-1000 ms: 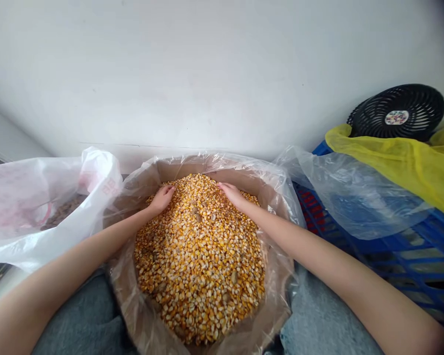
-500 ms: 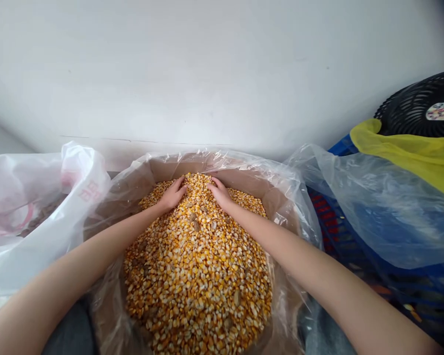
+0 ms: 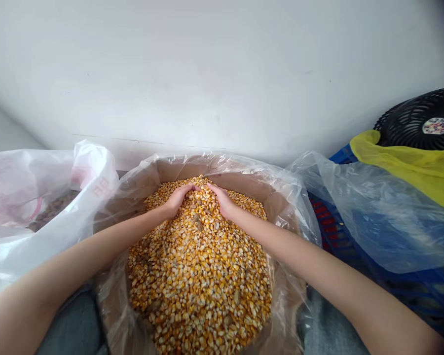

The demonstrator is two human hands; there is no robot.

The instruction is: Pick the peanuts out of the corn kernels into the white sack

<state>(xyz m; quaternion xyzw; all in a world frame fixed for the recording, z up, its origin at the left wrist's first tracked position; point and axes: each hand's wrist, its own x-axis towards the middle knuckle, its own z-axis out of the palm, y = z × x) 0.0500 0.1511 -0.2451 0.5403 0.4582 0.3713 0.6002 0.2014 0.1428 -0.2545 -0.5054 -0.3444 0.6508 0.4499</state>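
A big heap of yellow corn kernels (image 3: 203,276) fills a box lined with clear plastic (image 3: 281,180). At the far part of the heap, my left hand (image 3: 178,198) curves inward with its fingers together against a mound of kernels. Facing it from the other side, my right hand (image 3: 223,201) cups the same mound, its fingers partly sunk in the corn. The fingertips point toward each other with kernels between them. Small brown lumps (image 3: 199,224) lie in the corn just nearer than the hands.
A white plastic bag (image 3: 92,172) with brown contents stands at the left. On the right are a blue basket (image 3: 355,251) under clear plastic, a yellow mesh cloth (image 3: 422,160) and a black fan (image 3: 403,118). A white wall (image 3: 207,74) rises behind the box.
My two hands have come closer together, and their fingers have closed in around the kernels at the far part of the heap. The camera view has shifted slightly.
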